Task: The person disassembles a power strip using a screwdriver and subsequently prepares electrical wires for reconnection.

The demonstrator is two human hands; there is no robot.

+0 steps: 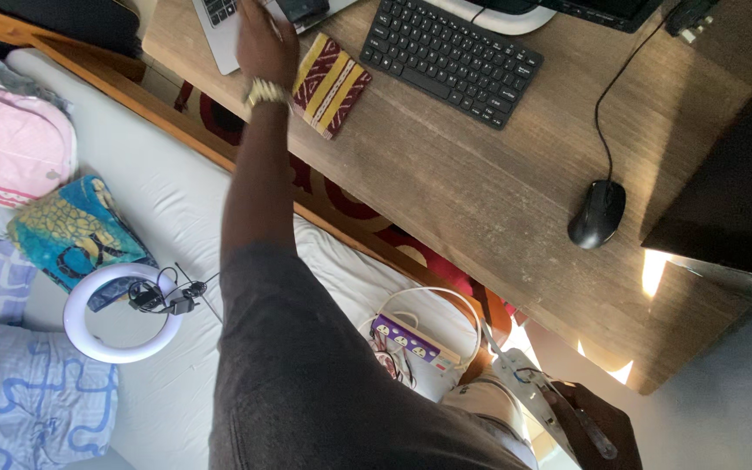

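Dark-sleeved left hand (265, 39) rests on the laptop (224, 30), grip unclear; laptop's long axis runs toward the frame's top.

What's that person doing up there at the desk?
The person is stretching one arm, with a gold watch on the wrist, across the wooden desk. The hand rests at the silver laptop, beside a striped patterned pouch. It is not clear which hand this is, and the other one is out of view. A black keyboard and black mouse lie untouched. Below, a white ring light sits on the bed.
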